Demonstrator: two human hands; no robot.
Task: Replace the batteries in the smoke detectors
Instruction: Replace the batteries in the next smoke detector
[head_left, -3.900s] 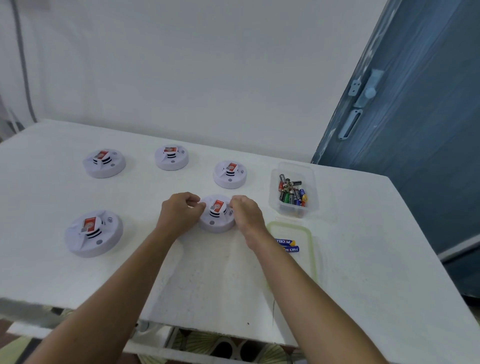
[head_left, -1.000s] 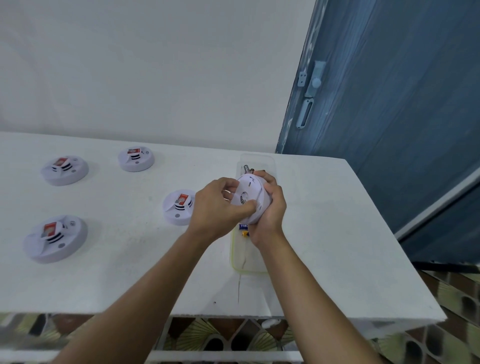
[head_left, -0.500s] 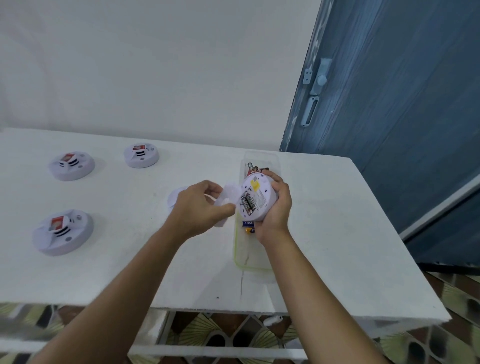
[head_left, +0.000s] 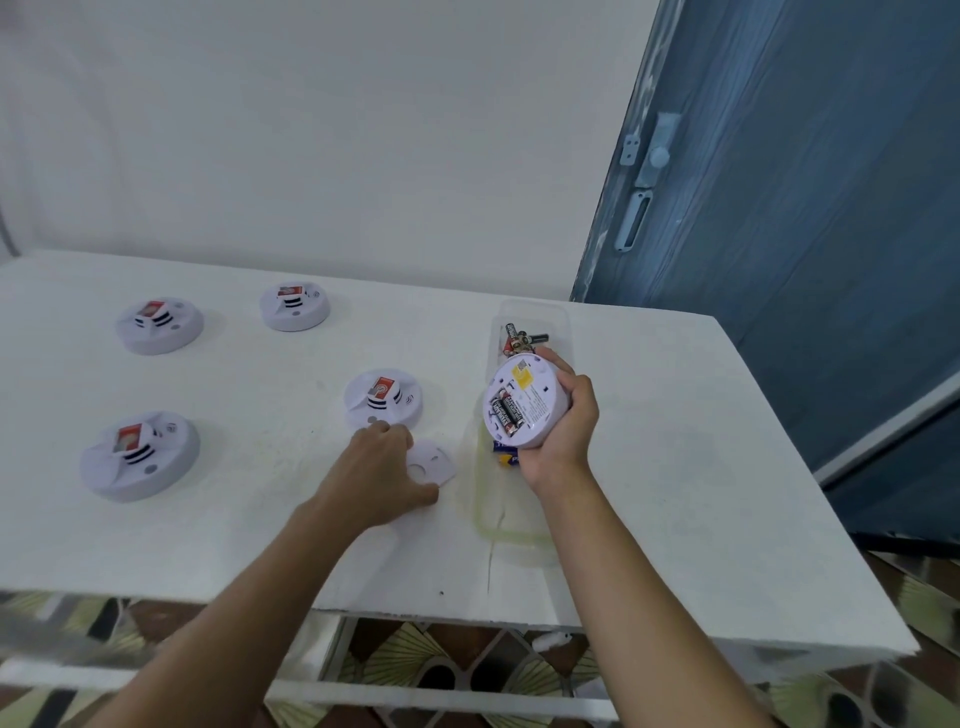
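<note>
The white table (head_left: 675, 441) carries everything, its right edge running alongside a blue door (head_left: 805, 234). Four smoke detectors sit face up across its left half: one near the left front (head_left: 139, 457), two toward the back edge (head_left: 159, 326) (head_left: 294, 306), and one near the middle (head_left: 383, 399), probably laid out to be handled in turn. The right hand (head_left: 563, 431) wraps around a fifth smoke detector (head_left: 523, 408), the one now being worked on. It is held above the table's right-centre and tilted with its back toward the camera, so the open battery bay can be seen and reached. Below it lies a green-rimmed container lid (head_left: 506, 530) with a blue battery pack (head_left: 505, 449) on it, and a clear tub (head_left: 563, 325) of loose batteries stands behind it toward the back edge, both close at hand for the swap. The left hand (head_left: 376, 470) lies palm down with its fingers relaxed, touching the detector's detached back cover (head_left: 434, 462). The cover lies flat just left of the lid, seemingly parked within reach. Two black batteries (head_left: 506, 413) sit in the bay, so pulling them looks like the next step.
</note>
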